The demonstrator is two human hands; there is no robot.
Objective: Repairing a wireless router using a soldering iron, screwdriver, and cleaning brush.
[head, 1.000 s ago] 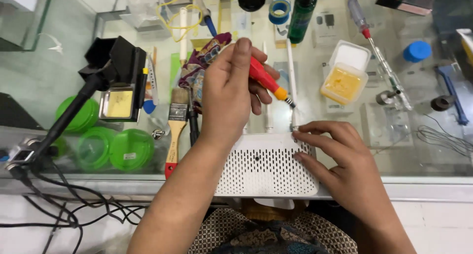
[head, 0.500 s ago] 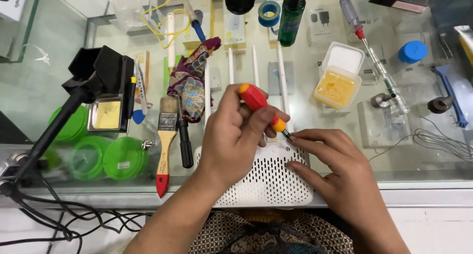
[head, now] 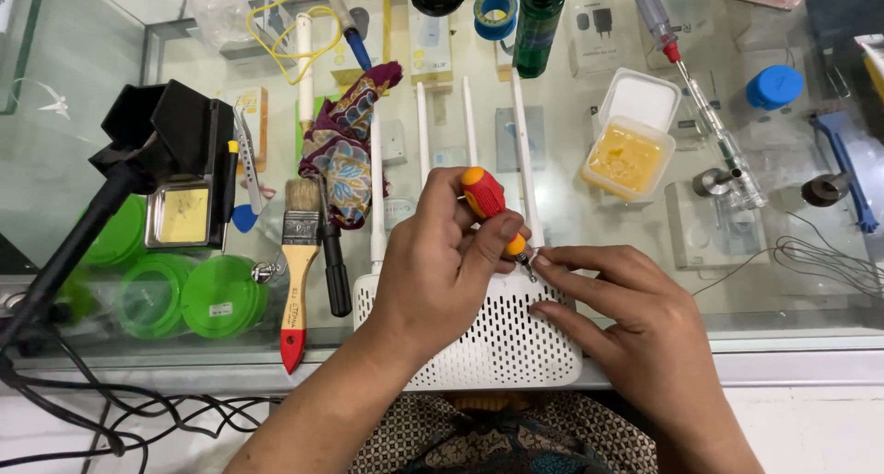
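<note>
- Left hand (head: 437,267) in a closed grip around a small screwdriver (head: 493,209) with a red and orange handle, fingers wrapped about the handle, thumb along its lower end.
- Screwdriver tilted, handle up and away, tip down at the far right corner of a white router (head: 502,341).
- Right hand (head: 635,331) resting on the right part of the router, grip narrow, index fingertip and thumb pinched close beside the screwdriver tip; whatever sits between them too small to tell.
- Router lying flat at the near edge of the glass bench (head: 792,308), perforated face up, just in front of the person, partly covered by both hands.
- White antennas (head: 525,152) stretching from the router's far edge away across the glass.
- Paintbrush (head: 296,271) with a wooden handle and red tip lying left of the router, beside a black-handled tool.
- Patterned cloth (head: 345,152) bunched up just beyond the brush.
- Green round lids (head: 216,294) further left, under the glass.
- Black stand (head: 166,133) with a small tray at the far left, cables trailing off the bench edge.
- Open plastic tub of yellow paste (head: 626,156) to the right of the antennas, well apart from the hands.
- Blue cap (head: 773,86) and a dark green bottle (head: 537,18) along the far side.
</note>
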